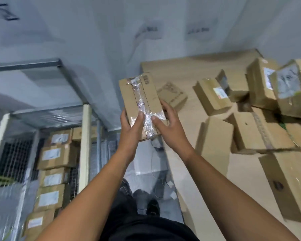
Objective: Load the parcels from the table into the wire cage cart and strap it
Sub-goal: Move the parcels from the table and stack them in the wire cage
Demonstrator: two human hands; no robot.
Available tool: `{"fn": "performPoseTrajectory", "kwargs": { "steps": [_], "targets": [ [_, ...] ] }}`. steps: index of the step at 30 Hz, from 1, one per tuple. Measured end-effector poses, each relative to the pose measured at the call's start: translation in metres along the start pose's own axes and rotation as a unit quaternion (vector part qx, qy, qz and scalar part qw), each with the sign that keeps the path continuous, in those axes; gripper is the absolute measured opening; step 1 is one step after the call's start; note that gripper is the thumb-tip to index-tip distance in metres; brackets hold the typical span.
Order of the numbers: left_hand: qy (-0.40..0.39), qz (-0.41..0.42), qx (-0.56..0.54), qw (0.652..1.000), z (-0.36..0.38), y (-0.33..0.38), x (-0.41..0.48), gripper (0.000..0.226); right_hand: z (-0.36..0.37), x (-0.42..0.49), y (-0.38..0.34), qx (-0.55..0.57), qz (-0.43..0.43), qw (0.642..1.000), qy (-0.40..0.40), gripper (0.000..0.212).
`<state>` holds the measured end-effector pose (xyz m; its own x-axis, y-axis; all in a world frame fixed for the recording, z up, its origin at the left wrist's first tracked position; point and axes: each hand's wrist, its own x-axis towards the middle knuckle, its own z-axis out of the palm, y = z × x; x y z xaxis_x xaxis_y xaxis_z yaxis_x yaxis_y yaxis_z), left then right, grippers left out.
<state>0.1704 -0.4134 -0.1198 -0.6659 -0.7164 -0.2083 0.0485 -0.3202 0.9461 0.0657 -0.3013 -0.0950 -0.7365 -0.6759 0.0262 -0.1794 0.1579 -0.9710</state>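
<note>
I hold a long cardboard parcel with clear tape down its middle, raised in the gap between cart and table. My left hand grips its near left corner and my right hand grips its near right side. The wire cage cart stands at the left, and several labelled parcels are stacked inside it. The wooden table at the right carries several more cardboard parcels, some piled on each other.
A grey wall fills the background. The cart's cream-coloured upright post stands between the cart opening and my arms. My feet and some white packing material with thin cords are on the floor between cart and table.
</note>
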Motion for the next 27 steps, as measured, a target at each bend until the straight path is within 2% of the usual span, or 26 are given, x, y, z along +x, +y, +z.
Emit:
{"fn": "performPoseTrajectory", "kwargs": {
  "steps": [2, 5, 11, 16, 19, 21, 23, 27],
  "targets": [
    [0.047, 0.008, -0.006, 0.999, -0.034, 0.009, -0.002, 0.078, 0.036, 0.010, -0.010, -0.023, -0.023, 0.998, -0.046, 0.059],
    [0.138, 0.008, -0.052, 0.989, -0.090, 0.014, -0.003, 0.063, 0.094, 0.024, -0.022, -0.043, -0.025, 0.991, -0.124, 0.060],
    [0.348, -0.003, -0.129, 0.929, -0.203, 0.022, 0.001, 0.054, 0.226, 0.045, -0.037, -0.082, -0.053, 0.952, -0.289, 0.060],
    [0.420, -0.013, -0.174, 0.891, -0.281, 0.011, -0.011, 0.061, 0.318, 0.055, -0.040, -0.122, -0.060, 0.903, -0.408, 0.059],
    [0.450, -0.062, -0.220, 0.863, -0.314, 0.000, -0.010, 0.072, 0.352, 0.068, -0.032, -0.161, -0.050, 0.859, -0.484, 0.056],
    [0.476, -0.093, -0.237, 0.842, -0.332, -0.012, -0.001, 0.081, 0.368, 0.089, -0.020, -0.200, -0.038, 0.838, -0.507, 0.055],
    [0.498, -0.099, -0.216, 0.834, -0.349, -0.027, 0.012, 0.088, 0.384, 0.117, -0.003, -0.244, -0.038, 0.832, -0.497, 0.056],
    [0.529, -0.112, -0.200, 0.817, -0.387, -0.056, 0.051, 0.081, 0.425, 0.170, 0.042, -0.313, -0.051, 0.820, -0.476, 0.053]
  ]
}}
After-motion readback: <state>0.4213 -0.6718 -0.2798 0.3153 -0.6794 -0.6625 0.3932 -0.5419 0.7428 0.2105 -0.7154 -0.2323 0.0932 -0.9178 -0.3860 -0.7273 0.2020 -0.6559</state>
